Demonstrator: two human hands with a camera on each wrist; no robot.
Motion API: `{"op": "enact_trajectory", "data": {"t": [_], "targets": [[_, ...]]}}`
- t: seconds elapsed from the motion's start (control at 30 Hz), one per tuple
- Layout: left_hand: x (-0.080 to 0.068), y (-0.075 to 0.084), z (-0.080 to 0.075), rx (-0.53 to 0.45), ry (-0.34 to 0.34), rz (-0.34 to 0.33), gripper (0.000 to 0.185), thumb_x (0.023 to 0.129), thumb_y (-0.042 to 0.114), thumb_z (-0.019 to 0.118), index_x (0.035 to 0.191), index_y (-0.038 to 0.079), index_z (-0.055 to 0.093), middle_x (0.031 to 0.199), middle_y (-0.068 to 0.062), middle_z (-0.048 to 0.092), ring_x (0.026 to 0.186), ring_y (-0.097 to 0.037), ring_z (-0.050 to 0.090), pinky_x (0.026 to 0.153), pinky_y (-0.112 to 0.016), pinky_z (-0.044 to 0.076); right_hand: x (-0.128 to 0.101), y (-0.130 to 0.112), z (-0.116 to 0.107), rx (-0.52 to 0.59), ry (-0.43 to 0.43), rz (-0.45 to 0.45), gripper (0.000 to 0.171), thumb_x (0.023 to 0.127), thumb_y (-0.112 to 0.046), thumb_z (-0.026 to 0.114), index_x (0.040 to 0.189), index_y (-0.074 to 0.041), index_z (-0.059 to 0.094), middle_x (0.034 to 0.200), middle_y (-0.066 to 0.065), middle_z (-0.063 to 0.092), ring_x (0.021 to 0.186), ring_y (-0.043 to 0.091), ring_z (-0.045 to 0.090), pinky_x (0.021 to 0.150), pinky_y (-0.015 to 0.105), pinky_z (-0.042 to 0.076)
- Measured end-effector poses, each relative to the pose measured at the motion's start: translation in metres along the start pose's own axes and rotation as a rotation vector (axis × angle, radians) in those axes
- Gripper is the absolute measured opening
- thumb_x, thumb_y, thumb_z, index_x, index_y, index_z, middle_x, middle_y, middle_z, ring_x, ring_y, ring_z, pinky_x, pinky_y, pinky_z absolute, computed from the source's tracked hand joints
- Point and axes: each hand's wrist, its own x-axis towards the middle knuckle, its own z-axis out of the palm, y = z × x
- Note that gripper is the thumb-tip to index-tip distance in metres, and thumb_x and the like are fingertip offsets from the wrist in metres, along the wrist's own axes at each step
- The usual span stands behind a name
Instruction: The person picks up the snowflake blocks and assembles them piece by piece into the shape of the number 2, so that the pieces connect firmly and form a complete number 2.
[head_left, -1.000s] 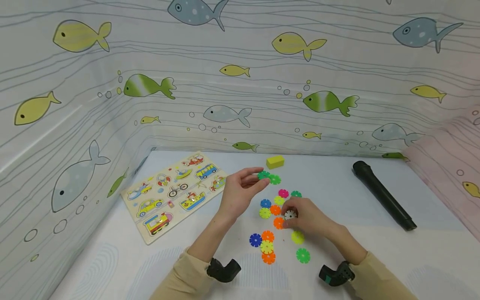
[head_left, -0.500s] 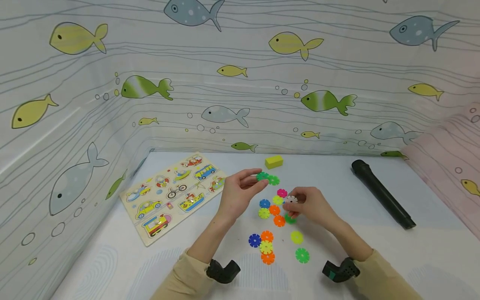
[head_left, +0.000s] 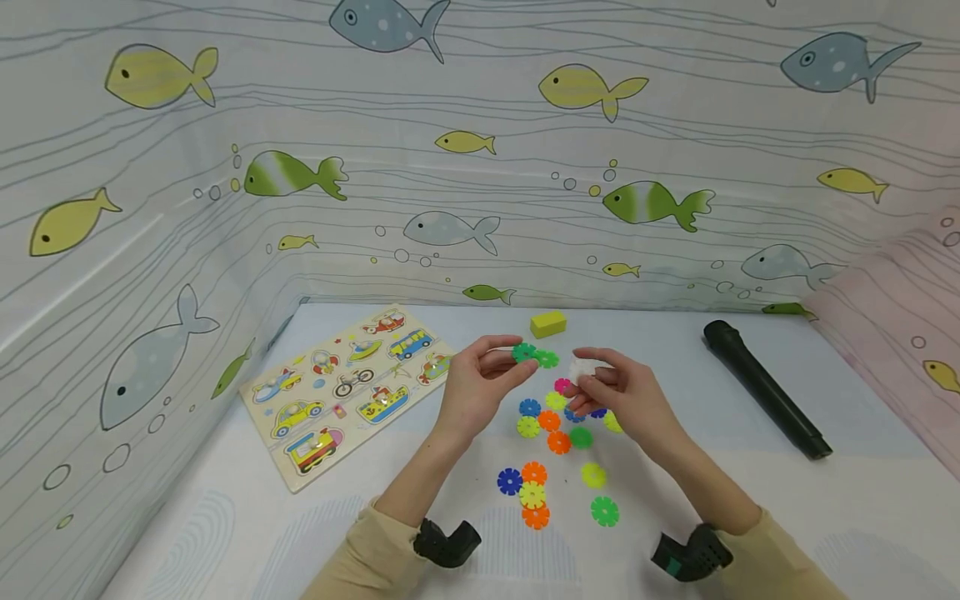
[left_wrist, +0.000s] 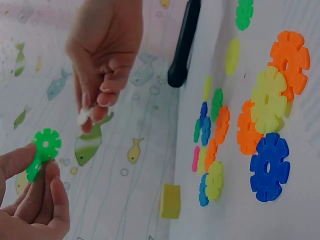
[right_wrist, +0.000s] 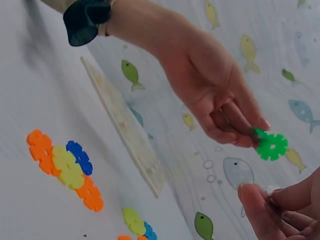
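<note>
Coloured discs (head_left: pixel 534 493) lying scattered on pale table (head_left: pixel 225 533). Left hand (head_left: pixel 480 387) pinching joined green discs (head_left: pixel 536 357) above them. Right hand (head_left: pixel 626 400) pinching white disc (head_left: pixel 579 368) alongside. Puzzle board (head_left: pixel 348 387), black tube (head_left: pixel 765 388), yellow block (head_left: pixel 548 323) lying farther back. Fish-print curtain (head_left: pixel 480 167) enclosing table.

Head overview; two close wrist views

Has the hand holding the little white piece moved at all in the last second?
Yes. The right hand has lifted the white piece off the scattered discs and carried it up toward the yellow block, nearer the left hand's green pieces.
</note>
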Motion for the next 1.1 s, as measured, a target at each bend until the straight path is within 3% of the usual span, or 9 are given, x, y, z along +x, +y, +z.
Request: {"op": "enact_trajectory", "data": {"t": [0.23, 0.47, 0.7, 1.1], "targets": [[-0.0001, -0.0023, 0.0016, -0.017, -0.004, -0.009, 0.039, 0.09, 0.021, 0.076, 0.126, 0.011, 0.063, 0.108, -0.009, 0.076, 0.099, -0.021, 0.072, 0.092, -0.034, 0.056, -0.0031, -0.0096, 0.0004, 0.115, 0.016, 0.008, 0.042, 0.1, -0.024, 0.063, 0.134, -0.005, 0.048, 0.089, 0.011, 0.074, 0.076, 0.025, 0.074, 0.078, 0.035, 0.061], [0.0003, -0.0041, 0.0024, -0.006, -0.001, -0.012, 0.045, 0.091, 0.021, 0.075, 0.133, 0.014, 0.062, 0.109, -0.009, 0.075, 0.1, -0.022, 0.071, 0.093, -0.033, 0.056, -0.0045, -0.0096, 0.0015, 0.119, 0.048, -0.046, 0.041, 0.1, -0.023, 0.062, 0.136, -0.006, 0.055, 0.086, 0.007, 0.073, 0.074, 0.022, 0.073, 0.074, 0.03, 0.061], [-0.0004, -0.0039, 0.0038, -0.004, -0.018, -0.007, 0.04, 0.091, 0.02, 0.074, 0.129, 0.012, 0.066, 0.11, -0.009, 0.073, 0.101, -0.022, 0.07, 0.092, -0.03, 0.056, -0.005, -0.0088, 0.0025, 0.108, 0.064, -0.068, 0.042, 0.1, -0.024, 0.062, 0.137, -0.004, 0.056, 0.085, 0.003, 0.072, 0.072, 0.019, 0.071, 0.073, 0.029, 0.061], [-0.0011, -0.0048, 0.0047, 0.005, -0.036, -0.017, 0.04, 0.09, 0.018, 0.075, 0.128, 0.01, 0.065, 0.11, -0.011, 0.074, 0.101, -0.024, 0.071, 0.092, -0.031, 0.057, -0.0055, -0.0074, 0.0044, 0.116, 0.083, -0.072, 0.044, 0.099, -0.023, 0.064, 0.138, -0.006, 0.056, 0.091, 0.012, 0.072, 0.07, 0.02, 0.07, 0.071, 0.028, 0.06]]}}
